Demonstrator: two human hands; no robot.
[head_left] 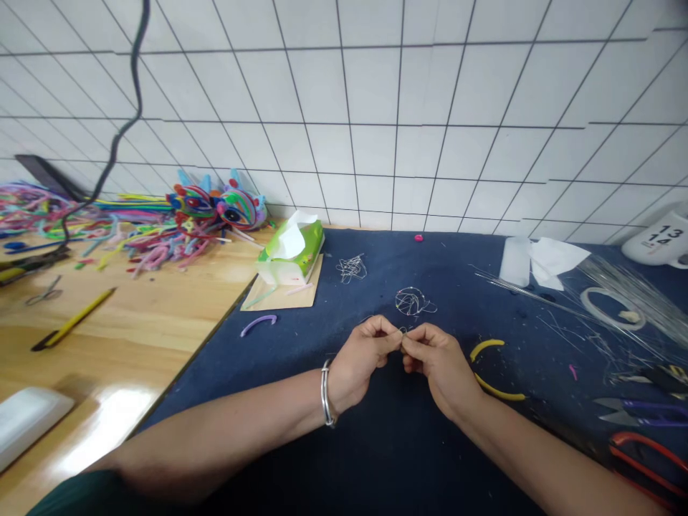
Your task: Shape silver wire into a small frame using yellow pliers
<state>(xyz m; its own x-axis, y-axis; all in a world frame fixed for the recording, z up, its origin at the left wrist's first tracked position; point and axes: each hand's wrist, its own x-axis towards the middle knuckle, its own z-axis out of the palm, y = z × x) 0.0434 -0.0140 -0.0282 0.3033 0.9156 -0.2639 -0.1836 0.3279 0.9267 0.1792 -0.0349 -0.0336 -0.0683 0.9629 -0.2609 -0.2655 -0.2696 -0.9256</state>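
My left hand (370,352), with a silver bangle on the wrist, and my right hand (438,362) meet over the dark blue cloth. Thumbs and forefingers are pinched tip to tip around a thin wire (404,330), of which only a small curved bit shows. Just beyond my fingertips lies a round tangle of wire (413,301) with tiny coloured specks on it. Farther back on the left is a loose pile of bent silver wire pieces (351,269). Yellow-handled pliers (499,394) rest beside my right forearm, their jaws hard to see.
A green tissue pack (306,247) stands on a thin board at back left. Long straight wires (639,294), a white tubing coil (588,304), purple-handled snips (645,412) and red-handled scissors (626,438) lie right. Colourful pipe cleaners (123,229) and a yellow cutter knife (80,315) occupy the wooden table.
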